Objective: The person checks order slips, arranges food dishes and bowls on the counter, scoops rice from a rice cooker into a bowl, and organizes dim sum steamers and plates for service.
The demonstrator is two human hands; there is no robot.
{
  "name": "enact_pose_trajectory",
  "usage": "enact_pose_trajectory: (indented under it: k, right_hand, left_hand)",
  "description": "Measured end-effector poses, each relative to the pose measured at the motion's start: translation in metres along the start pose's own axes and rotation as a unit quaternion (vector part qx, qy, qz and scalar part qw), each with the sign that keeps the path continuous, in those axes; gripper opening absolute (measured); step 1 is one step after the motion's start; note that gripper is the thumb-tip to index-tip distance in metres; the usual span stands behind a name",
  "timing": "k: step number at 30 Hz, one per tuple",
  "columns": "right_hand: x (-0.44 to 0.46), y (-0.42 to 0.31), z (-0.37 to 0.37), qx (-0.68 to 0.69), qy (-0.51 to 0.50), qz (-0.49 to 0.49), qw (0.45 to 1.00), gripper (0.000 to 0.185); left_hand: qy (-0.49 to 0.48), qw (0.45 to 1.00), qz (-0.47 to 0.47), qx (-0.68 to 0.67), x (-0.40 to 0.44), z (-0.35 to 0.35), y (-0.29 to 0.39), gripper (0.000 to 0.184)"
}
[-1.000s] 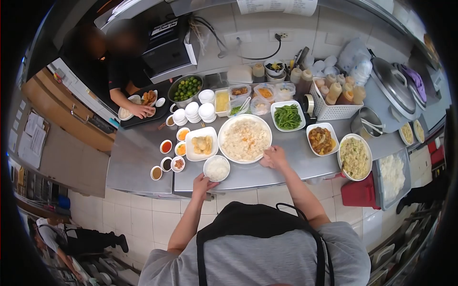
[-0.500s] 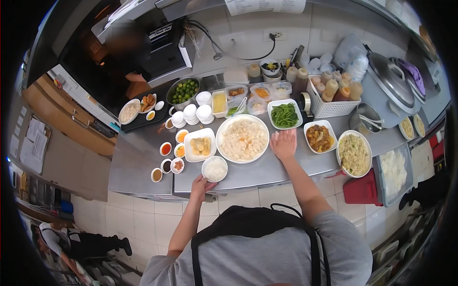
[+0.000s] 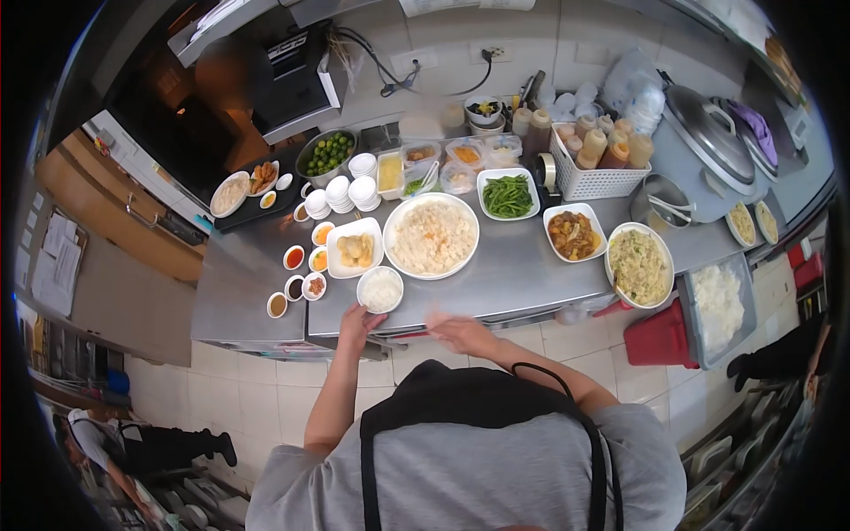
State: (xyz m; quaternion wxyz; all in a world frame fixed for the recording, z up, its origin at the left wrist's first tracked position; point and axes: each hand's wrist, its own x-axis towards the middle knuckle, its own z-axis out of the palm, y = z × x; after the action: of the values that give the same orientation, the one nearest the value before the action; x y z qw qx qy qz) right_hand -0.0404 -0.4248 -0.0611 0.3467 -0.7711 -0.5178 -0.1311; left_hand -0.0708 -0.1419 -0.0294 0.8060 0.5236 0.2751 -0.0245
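Observation:
My left hand (image 3: 355, 327) grips the near left side of a small white bowl of rice (image 3: 381, 290) at the counter's front edge. My right hand (image 3: 460, 334) hovers just off that edge, to the right of the bowl; its fingers are stretched out and blurred at the tips, with nothing seen in them. Behind the bowl stand a large round bowl of fried rice (image 3: 431, 235) and a square white dish of pale pieces (image 3: 355, 250). Further right are a dish of green vegetables (image 3: 508, 196), a dish of brown stew (image 3: 574, 234) and a bowl of greenish fried rice (image 3: 639, 265).
Small sauce cups (image 3: 295, 257) line the left side, near stacked white cups (image 3: 362, 190) and a pot of green citrus (image 3: 328, 154). A white basket of squeeze bottles (image 3: 602, 181) stands at the back. A red bin (image 3: 660, 334) is lower right. Other people are nearby.
My right hand has left the counter beside the green vegetables and come left and back toward the rice bowl. My left hand stays at the bowl. The view has shifted slightly.

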Motion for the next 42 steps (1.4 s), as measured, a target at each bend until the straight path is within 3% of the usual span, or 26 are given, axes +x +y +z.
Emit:
enact_pose_trajectory:
  k: [1, 2, 3, 5, 7, 9, 10, 12, 14, 16, 18, 20, 23, 24, 26, 28, 33, 35, 42]
  right_hand:
    - [0.009, -0.026, -0.029, 0.164, -0.052, 0.160, 0.972, 0.024]
    - [0.015, -0.041, -0.046, 0.319, -0.101, 0.313, 0.889, 0.021]
    - [0.011, -0.038, -0.053, 0.248, -0.060, 0.307, 0.917, 0.019]
    - [-0.003, -0.019, -0.076, 0.291, 0.094, 0.278, 0.910, 0.023]
    - [-0.030, 0.026, -0.087, 0.062, 0.162, 0.287, 0.942, 0.028]
    - [-0.049, 0.059, -0.108, -0.163, 0.087, 0.221, 0.958, 0.036]
    - [-0.057, 0.072, -0.102, -0.160, 0.088, 0.227, 0.957, 0.036]
    - [-0.074, 0.095, -0.083, -0.353, 0.070, 0.309, 0.880, 0.047]
    - [-0.038, 0.082, -0.080, -0.383, 0.081, 0.257, 0.884, 0.065]
    - [-0.024, 0.082, -0.028, -0.330, 0.057, 0.319, 0.887, 0.066]
    - [0.020, 0.027, -0.036, -0.232, 0.040, 0.239, 0.942, 0.062]
    - [0.018, 0.019, 0.024, -0.201, 0.111, 0.097, 0.968, 0.054]
    - [0.018, 0.031, 0.025, -0.180, 0.056, 0.067, 0.980, 0.050]
    - [0.023, 0.036, 0.007, -0.184, 0.057, 0.070, 0.979, 0.050]
    - [0.029, 0.044, -0.054, -0.237, -0.115, 0.181, 0.948, 0.047]
    - [0.007, 0.074, -0.065, -0.252, 0.022, 0.255, 0.933, 0.045]
    - [-0.031, 0.129, -0.076, -0.314, 0.092, 0.371, 0.869, 0.043]
    - [-0.033, 0.116, -0.068, -0.338, 0.124, 0.386, 0.849, 0.043]
    - [-0.060, 0.045, -0.041, -0.309, 0.098, 0.360, 0.875, 0.043]
  left_hand:
    - [0.002, 1.000, 0.002, -0.002, 0.001, 0.000, -0.001, 0.033]
    - [0.008, 1.000, -0.001, -0.006, 0.001, 0.000, -0.001, 0.034]
    - [0.014, 1.000, -0.004, -0.010, 0.001, 0.000, -0.001, 0.034]
    - [0.013, 1.000, 0.002, -0.018, 0.000, 0.002, -0.001, 0.034]
    - [0.011, 1.000, 0.002, -0.022, -0.003, 0.005, -0.003, 0.034]
    - [0.020, 1.000, 0.005, -0.015, -0.005, 0.007, -0.002, 0.030]
    - [0.020, 1.000, 0.001, -0.010, -0.005, 0.007, -0.003, 0.030]
    - [0.001, 1.000, 0.022, -0.017, -0.005, 0.006, -0.005, 0.029]
    - [-0.033, 0.999, 0.008, 0.004, 0.008, -0.008, -0.009, 0.030]
    - [-0.067, 0.997, -0.022, 0.025, 0.002, -0.023, -0.020, 0.031]
    - [-0.026, 0.999, -0.027, 0.016, 0.000, -0.014, -0.011, 0.034]
    - [-0.036, 0.998, -0.040, 0.013, -0.004, -0.011, -0.005, 0.037]
    - [-0.012, 0.998, -0.052, 0.027, -0.007, -0.015, -0.003, 0.037]
    - [-0.011, 0.997, -0.063, 0.043, -0.008, -0.020, -0.003, 0.037]
    - [-0.014, 0.995, -0.073, 0.060, -0.014, -0.027, -0.004, 0.038]
    - [-0.075, 0.986, -0.100, 0.109, -0.027, -0.027, -0.006, 0.039]
    - [-0.161, 0.939, -0.134, 0.271, -0.036, -0.027, -0.026, 0.034]
    - [-0.219, 0.913, -0.140, 0.315, -0.038, -0.021, -0.027, 0.032]
    - [-0.351, 0.852, -0.091, 0.378, -0.026, 0.029, -0.012, 0.031]
